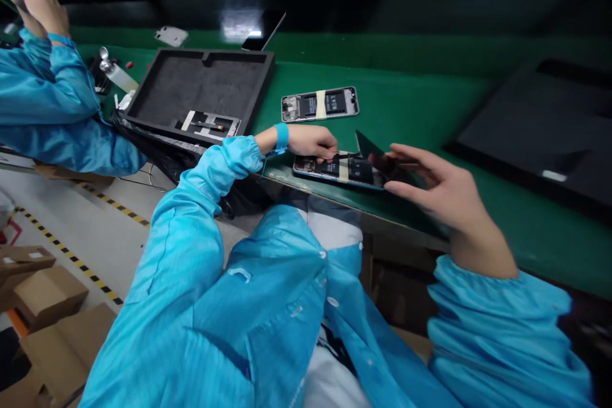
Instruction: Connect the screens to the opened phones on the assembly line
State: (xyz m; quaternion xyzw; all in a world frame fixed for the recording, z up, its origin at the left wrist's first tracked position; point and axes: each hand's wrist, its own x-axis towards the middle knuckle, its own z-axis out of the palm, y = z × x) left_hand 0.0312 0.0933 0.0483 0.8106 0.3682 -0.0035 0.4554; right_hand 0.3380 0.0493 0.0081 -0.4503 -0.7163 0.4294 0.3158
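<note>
The phone (337,171) lies on its back on the green tabletop (406,102), open with its dark inner parts showing, a pale tape strip (343,169) across its middle, and its long edge near the tabletop's front edge. The left hand (310,142), with a blue wrist strap (282,138) on, sits over the phone's middle, fingers curled down at the tape strip; I cannot tell whether it grips the strip or only presses there. The right hand (430,185) is closed around a dark screen (370,154), fingers and thumb on it, holding it tilted up over the phone's right end. Whether the screen is still joined to the phone is hidden.

At 12 o'clock from the phone, well apart from both hands, lies a second phone (320,104), also open and crossed by a tape strip. At 10 o'clock stands a foam-lined tray (201,54) holding a small fixture (210,125). A large dark panel (540,127) lies at 2 o'clock. Beyond the tray, a bottle (117,70) lies beside a co-worker's blue sleeve (48,102), with that person's hands (38,6) raised at the far 10 o'clock. Cardboard boxes (48,296) sit on the floor at 8 o'clock.
</note>
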